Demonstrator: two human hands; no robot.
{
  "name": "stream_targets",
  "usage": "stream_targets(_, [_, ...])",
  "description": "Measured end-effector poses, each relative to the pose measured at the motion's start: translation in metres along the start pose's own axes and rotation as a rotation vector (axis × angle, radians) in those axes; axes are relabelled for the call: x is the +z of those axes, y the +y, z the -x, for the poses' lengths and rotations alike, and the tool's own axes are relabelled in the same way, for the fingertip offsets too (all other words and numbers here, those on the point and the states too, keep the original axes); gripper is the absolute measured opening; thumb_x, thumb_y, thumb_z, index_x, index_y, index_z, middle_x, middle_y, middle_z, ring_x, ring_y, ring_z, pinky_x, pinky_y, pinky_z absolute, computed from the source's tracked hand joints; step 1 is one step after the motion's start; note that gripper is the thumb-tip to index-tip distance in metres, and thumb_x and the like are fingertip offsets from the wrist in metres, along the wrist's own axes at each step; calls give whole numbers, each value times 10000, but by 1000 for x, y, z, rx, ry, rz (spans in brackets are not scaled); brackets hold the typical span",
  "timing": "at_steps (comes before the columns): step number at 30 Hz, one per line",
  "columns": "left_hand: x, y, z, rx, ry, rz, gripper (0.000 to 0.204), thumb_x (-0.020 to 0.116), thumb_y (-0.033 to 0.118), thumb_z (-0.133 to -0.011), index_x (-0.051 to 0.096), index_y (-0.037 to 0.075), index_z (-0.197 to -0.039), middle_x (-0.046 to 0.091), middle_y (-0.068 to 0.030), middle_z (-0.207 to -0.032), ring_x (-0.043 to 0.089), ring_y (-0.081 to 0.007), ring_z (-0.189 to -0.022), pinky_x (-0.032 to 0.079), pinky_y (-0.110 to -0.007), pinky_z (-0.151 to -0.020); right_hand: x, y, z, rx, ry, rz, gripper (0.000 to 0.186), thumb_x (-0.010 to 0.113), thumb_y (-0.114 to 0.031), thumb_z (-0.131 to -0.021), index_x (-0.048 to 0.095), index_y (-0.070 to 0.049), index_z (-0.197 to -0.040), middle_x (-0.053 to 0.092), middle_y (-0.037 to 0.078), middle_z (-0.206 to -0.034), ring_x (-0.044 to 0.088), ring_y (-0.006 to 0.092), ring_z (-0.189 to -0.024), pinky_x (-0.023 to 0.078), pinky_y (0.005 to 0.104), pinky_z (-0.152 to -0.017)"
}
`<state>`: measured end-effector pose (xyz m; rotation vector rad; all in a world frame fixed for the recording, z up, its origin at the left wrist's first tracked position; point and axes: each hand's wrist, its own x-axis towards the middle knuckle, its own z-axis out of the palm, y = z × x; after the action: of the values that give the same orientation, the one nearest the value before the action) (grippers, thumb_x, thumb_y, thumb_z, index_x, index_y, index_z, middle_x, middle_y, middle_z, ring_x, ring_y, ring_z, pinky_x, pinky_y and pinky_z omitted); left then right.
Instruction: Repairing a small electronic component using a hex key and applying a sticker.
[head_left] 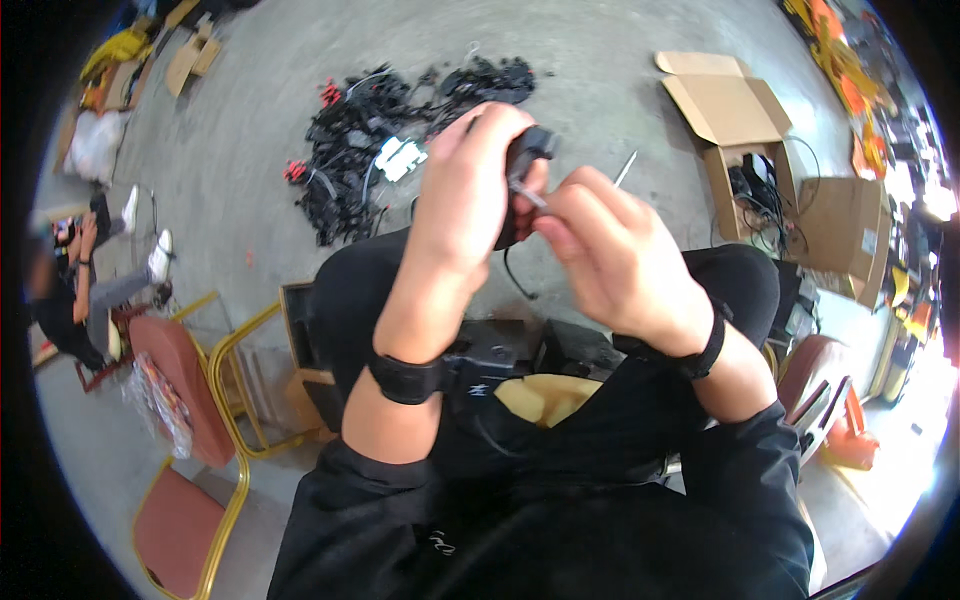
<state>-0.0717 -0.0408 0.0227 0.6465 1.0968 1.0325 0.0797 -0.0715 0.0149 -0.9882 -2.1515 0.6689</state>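
Observation:
My left hand point(455, 205) is closed around a small black plastic device point(534, 143), raised above my knees. Close to its right side, my right hand point(625, 255) has thumb and forefinger pinched on a thin grey cable point(529, 196) that runs to the device. A slim metal shaft point(626, 168) with a pointed tip sticks out past the right hand's knuckles; whether that hand grips it is hidden. Below the device hangs a thin black cord point(512, 275). Both wrists wear black bands.
A heap of black parts and cables point(345, 145) lies on the floor ahead, with a white piece point(400, 158) on it. An open cardboard box point(735, 190) holding cables stands at right. Red-brown chairs point(180, 380) and a seated person point(75, 280) are at left.

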Motion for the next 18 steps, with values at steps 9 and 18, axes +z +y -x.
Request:
stream_targets(9, [91, -66, -21, -241, -256, -112, 204, 502, 201, -936, 598, 53, -833, 549, -1, -687, 469, -75, -564, 372, -236, -529, -60, 17, 98, 240, 161, 282, 170, 634, -133, -883, 546, -25, -981, 534, 102, -743, 600, 287, -583, 506, 363, -548])
stream_targets(18, [141, -117, -66, -287, -213, -290, 173, 517, 185, -927, 612, 45, -891, 582, -20, -716, 515, -89, -592, 401, -239, -540, -75, 77, 136, 362, 239, 268, 199, 594, -153, -910, 540, 31, -964, 575, 132, -733, 632, 292, -590, 529, 370, -556])
